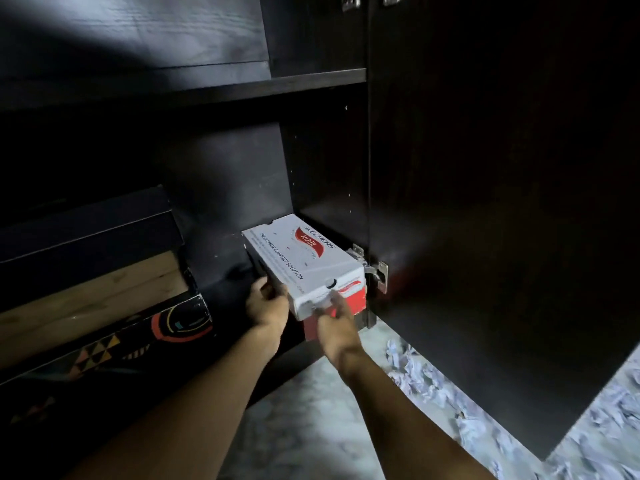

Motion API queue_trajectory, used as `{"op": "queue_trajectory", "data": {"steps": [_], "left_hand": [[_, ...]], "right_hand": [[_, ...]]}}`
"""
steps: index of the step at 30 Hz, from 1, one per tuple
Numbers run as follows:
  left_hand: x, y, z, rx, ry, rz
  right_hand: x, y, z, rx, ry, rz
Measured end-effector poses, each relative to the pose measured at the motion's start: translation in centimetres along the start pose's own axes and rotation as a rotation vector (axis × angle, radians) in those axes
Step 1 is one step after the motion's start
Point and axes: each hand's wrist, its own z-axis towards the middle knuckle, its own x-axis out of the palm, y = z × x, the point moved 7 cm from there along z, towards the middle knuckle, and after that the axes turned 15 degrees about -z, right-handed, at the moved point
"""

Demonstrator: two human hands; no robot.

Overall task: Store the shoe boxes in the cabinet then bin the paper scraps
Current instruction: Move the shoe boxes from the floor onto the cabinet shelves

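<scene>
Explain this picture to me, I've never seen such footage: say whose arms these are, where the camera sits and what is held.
No machine: a person wears one camera on the head, looking down at their own bare arms. The left hand grips the side of a white shoe box; the right hand touches its near end, grip too blurred to tell. The box is partly inside the dark cabinet, beside its open door. Paper scraps lie on the floor by the door.

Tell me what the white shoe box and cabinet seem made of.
The white shoe box looks like matte printed cardboard: folded edges, tab slot. The cabinet looks like dark wood-grain board, maybe laminate or veneer; grain shows, dim light leaves it open.
</scene>
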Motion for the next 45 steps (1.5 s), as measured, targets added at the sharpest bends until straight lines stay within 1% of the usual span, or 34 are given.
{"op": "queue_trajectory", "data": {"steps": [1, 2, 3, 5, 7, 8, 12, 15, 17, 19, 21, 23, 25, 29, 32, 37, 42, 45], "left_hand": [[-0.7, 0.2, -0.2, 0.01, -0.06, 0.003], [-0.7, 0.3, -0.7, 0.013, -0.045, 0.004], [-0.4, 0.3, -1.3, 0.023, 0.017, 0.014], [0.3, 0.2, -2.5, 0.055, 0.136, 0.122], [0.8, -0.1, -3.0, 0.109, 0.184, 0.28], [0.9, -0.2, -3.1, 0.118, 0.19, 0.321], [1.2, -0.4, -3.4, 0.048, 0.193, 0.342], [1.2, -2.1, -3.9, 0.017, 0.158, 0.24], [1.3, -3.3, -4.7, -0.056, 0.148, 0.149], [1.4, -4.6, -5.8, -0.066, 0.161, 0.155], [1.8, -5.8, -7.2, -0.003, 0.226, 0.227], [2.6, -6.6, -9.6, 0.069, 0.357, 0.336], [3.9, -6.8, -13.0, 0.122, 0.518, 0.45], [7.3, -7.5, -22.5, 0.208, 0.895, 0.518], [9.4, -6.7, -29.7, 0.265, 1.105, 0.544], [11.7, -3.3, -43.3, 0.245, 1.442, 0.566], [14.2, -3.3, -59.0, 0.339, 1.839, 0.585], [15.1, -3.8, -68.4, 0.39, 1.974, 0.593]], "right_hand": [[0.5, 0.4, -0.1, -0.017, 0.066, -0.002], [0.8, 0.4, 0.0, -0.014, 0.105, 0.019], [0.9, 0.2, 0.3, 0.008, 0.106, 0.014], [0.7, -0.2, 0.6, 0.012, 0.09, -0.052], [0.5, -0.8, 1.1, 0.029, 0.101, -0.091], [0.4, -1.1, 1.3, 0.034, 0.118, -0.09], [-0.6, -1.2, 1.4, 0.032, 0.226, -0.058], [-1.7, -1.6, 1.2, 0.034, 0.173, -0.019], [-3.0, -1.6, 0.2, 0.006, 0.122, -0.043], [-5.1, -1.5, -1.5, -0.026, 0.033, -0.112], [-7.6, -1.1, -4.0, -0.073, -0.059, -0.175], [-9.8, -1.2, -6.9, -0.112, -0.115, -0.297], [-12.4, -1.8, -10.2, -0.126, -0.162, -0.357], [-17.7, -2.6, -18.3, -0.135, -0.275, -0.541], [-22.7, -4.0, -24.9, -0.022, -0.394, -0.612], [-31.1, -7.4, -36.5, 0.173, -0.664, -0.636], [-37.8, -10.2, -48.3, 0.387, -0.867, -0.726], [-41.9, -11.6, -56.1, 0.499, -1.006, -0.761]]}}
